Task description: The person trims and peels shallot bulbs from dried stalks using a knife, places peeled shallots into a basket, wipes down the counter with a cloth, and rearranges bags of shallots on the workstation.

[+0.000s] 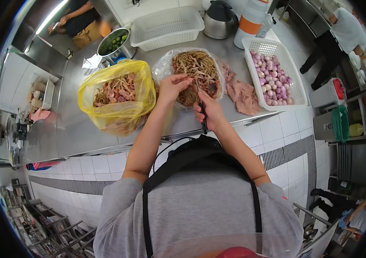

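My right hand (211, 112) is closed round the black handle of a small knife (203, 117), its blade pointing up and away from me. Close beside the blade, my left hand (175, 88) is pinched at the fingertips; what it holds is too small to make out. Both hands are over the near part of a clear plastic bag (159, 64) full of shallots with long dry tops (196, 62). To the left stands an open yellow plastic bag (118, 116) with dry stalks and reddish skins (120, 91) in it. A white basket (301, 96) at the right holds many pinkish-purple shallots (273, 79).
A pink cloth (244, 95) lies between the clear bag and the basket on the steel table (69, 124). Behind are a pot of green limes (114, 43), a white crate (168, 28), a steel jug (220, 21) and an orange-banded container (249, 26). Other people stand around.
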Demonstrator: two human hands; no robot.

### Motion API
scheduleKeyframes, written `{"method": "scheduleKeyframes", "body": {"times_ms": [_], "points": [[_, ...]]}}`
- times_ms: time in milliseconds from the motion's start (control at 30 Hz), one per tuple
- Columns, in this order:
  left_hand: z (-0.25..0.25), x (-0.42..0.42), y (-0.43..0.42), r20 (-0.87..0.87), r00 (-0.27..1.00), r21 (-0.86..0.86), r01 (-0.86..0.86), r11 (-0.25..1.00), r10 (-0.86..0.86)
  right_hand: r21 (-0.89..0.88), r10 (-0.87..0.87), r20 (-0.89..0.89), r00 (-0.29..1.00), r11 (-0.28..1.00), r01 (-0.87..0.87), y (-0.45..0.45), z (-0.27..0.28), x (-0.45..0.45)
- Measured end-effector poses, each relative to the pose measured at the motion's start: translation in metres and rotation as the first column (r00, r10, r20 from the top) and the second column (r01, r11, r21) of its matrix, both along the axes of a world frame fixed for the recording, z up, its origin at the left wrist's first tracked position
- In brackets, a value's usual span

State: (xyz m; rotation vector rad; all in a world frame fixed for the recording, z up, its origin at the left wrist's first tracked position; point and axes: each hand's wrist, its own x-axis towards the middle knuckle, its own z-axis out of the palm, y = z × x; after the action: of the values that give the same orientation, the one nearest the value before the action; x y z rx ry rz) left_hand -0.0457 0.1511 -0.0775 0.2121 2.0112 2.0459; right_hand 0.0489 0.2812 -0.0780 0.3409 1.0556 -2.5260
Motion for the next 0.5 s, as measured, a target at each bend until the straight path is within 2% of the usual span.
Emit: {"method": "scheduleKeyframes", "body": {"times_ms": [67, 133, 233, 300, 333, 400, 500], "points": [[-0.004, 0.002, 0.000, 0.168, 0.986, 0.170, -0.026, 0.985, -0.003, -0.053, -0.008, 0.029, 1.000, 0.999, 0.009, -0.004, -0.006, -0.005], [-0.005, 0.002, -0.001, 0.176, 0.984, 0.178, -0.024, 0.984, -0.008, -0.087, -0.016, 0.023, 1.000, 0.996, 0.018, -0.005, -0.008, -0.010], [-0.012, -0.003, -0.005, 0.152, 0.987, 0.172, 0.032, 0.985, -0.059, -0.046, -0.004, 0.019, 1.000, 0.999, 0.005, -0.002, -0.013, -0.017], [-0.011, -0.006, -0.006, 0.037, 0.996, 0.054, 0.077, 0.996, -0.079, -0.039, -0.011, 0.025, 1.000, 0.999, 0.012, -0.002, -0.012, -0.020], [-0.012, -0.007, -0.005, 0.033, 0.996, 0.054, 0.078, 0.995, -0.080, -0.034, -0.021, 0.035, 0.999, 0.999, 0.022, -0.002, -0.011, -0.021], [-0.009, -0.004, -0.004, -0.111, 0.983, -0.080, 0.140, 0.987, -0.148, -0.051, -0.040, 0.050, 0.998, 0.998, 0.043, -0.001, -0.014, -0.025], [-0.015, -0.001, 0.001, -0.185, 0.972, -0.075, 0.132, 0.988, -0.144, -0.067, -0.071, 0.051, 0.996, 0.995, 0.074, -0.001, -0.011, -0.031]]}}
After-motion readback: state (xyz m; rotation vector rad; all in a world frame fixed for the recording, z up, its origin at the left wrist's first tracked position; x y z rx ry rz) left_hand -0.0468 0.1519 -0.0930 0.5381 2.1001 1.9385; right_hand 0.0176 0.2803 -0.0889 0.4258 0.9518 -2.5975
